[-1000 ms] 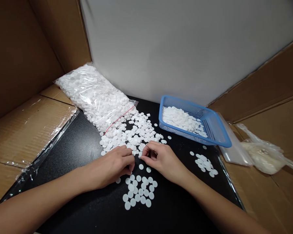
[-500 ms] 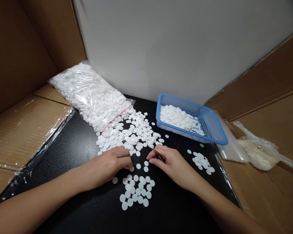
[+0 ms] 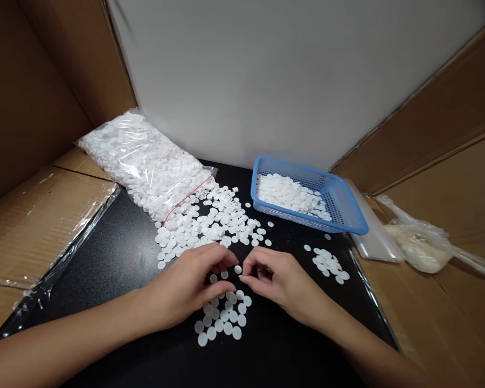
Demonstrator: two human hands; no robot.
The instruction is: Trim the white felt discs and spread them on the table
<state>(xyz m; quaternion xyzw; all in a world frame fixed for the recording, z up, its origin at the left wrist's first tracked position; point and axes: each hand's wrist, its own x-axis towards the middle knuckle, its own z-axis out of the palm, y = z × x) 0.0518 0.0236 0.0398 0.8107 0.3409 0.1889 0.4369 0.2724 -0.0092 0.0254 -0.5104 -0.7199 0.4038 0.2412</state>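
Observation:
My left hand (image 3: 198, 280) is spread over the black table, thumb and fingers apart, with nothing visibly gripped. Around its fingertips lie loose white discs (image 3: 224, 275). Opposite it, my right hand (image 3: 272, 275) has curled fingers, and its thumb and index finger pinch what looks like a small white disc (image 3: 240, 277), seen nearly edge-on. One flat white disc (image 3: 237, 269) lies between the two hands. Below them, a loose group of white discs (image 3: 228, 327) is laid out mostly in one layer, partly covered by my left thumb.
At the back left, a clear zip bag (image 3: 145, 156) spills a heap of white discs (image 3: 222, 215). A blue basket (image 3: 307, 214) holds more. To the right are a small disc pile (image 3: 329, 264), a flat plastic bag (image 3: 375, 242) and a knotted bag (image 3: 418, 250). Cardboard (image 3: 44, 210) borders the table.
My left hand has opened and moved right, over the top of the disc group. One disc near my right fingertips has left its place on the table. The view has shifted slightly.

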